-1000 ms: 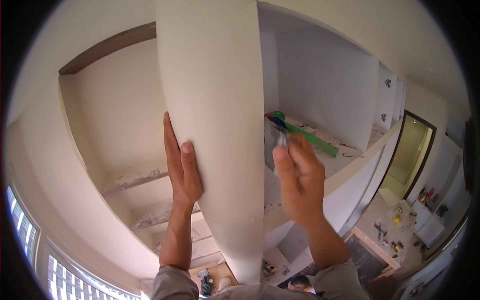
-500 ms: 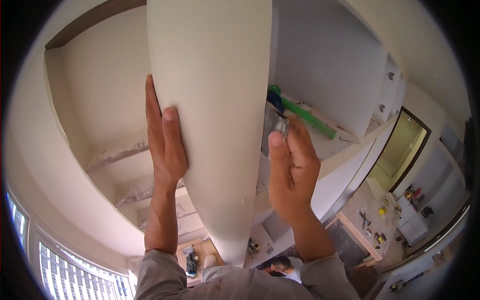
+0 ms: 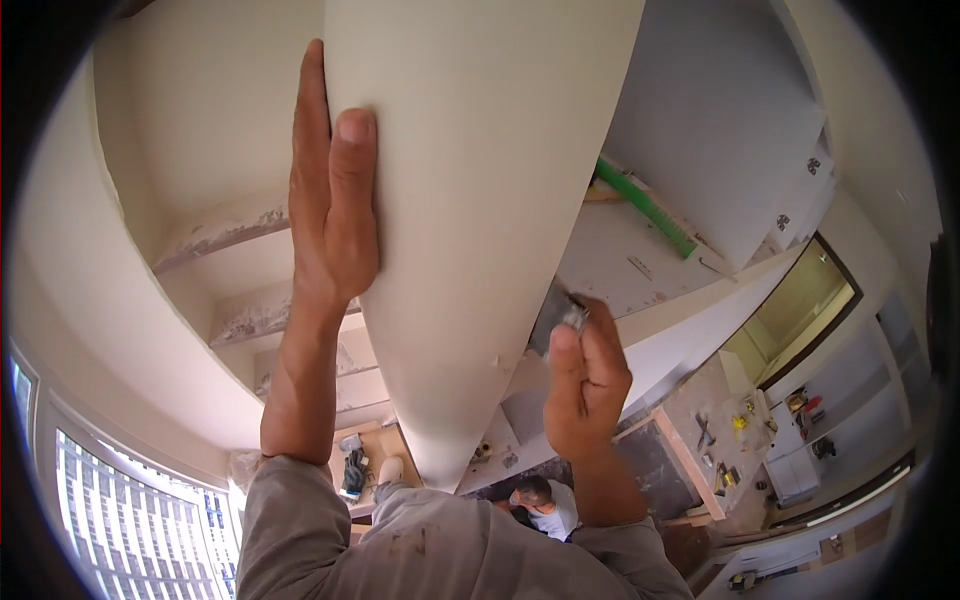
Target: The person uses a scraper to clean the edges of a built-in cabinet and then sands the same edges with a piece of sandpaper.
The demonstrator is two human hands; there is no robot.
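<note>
A broad cream-coloured panel stands upright in front of me. My left hand lies flat along its left edge, fingers stretched upward and the thumb on its face. At the panel's right edge, lower down, my right hand pinches a small metal tool, with a greyish flat part reaching toward the edge. What kind of tool it is cannot be made out.
Shelves with rough edges are at the left. A green tube lies on a ledge at the right. Below are a person, a workbench with tools, and a wooden box. A barred window is at the lower left.
The view has shifted. My left hand appears higher along the panel's left edge, and my right hand with the tool appears lower at the right edge. A dark blue item near the green tube is out of sight.
</note>
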